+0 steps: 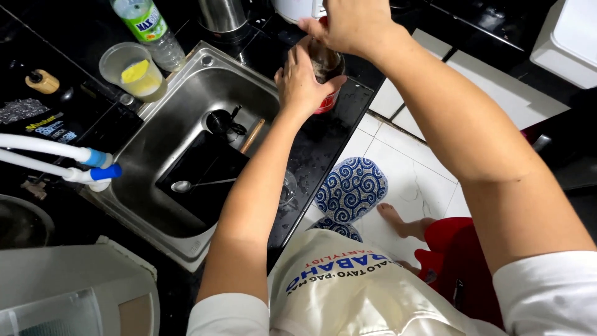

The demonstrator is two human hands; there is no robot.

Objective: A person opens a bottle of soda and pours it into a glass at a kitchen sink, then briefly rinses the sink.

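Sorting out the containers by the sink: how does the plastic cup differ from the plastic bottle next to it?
The plastic cup is open-topped and short; the plastic bottle is taller and narrower. The cup is plain, with something yellow inside; the bottle wears a green label. Both are clear, upright and stand on the dark counter by the steel sink, untouched by either hand.

single view, head-mounted camera, looking steeply down from above person's own chest. frame tilted: counter edge runs diagonally from lower left to upper right. close range; both forearms fill centre and right. left hand [305, 84] and right hand [348, 25] meet at top edge, partly cropped. sink [186, 106] lies left of centre, tiled floor [423, 180] right. no second view.
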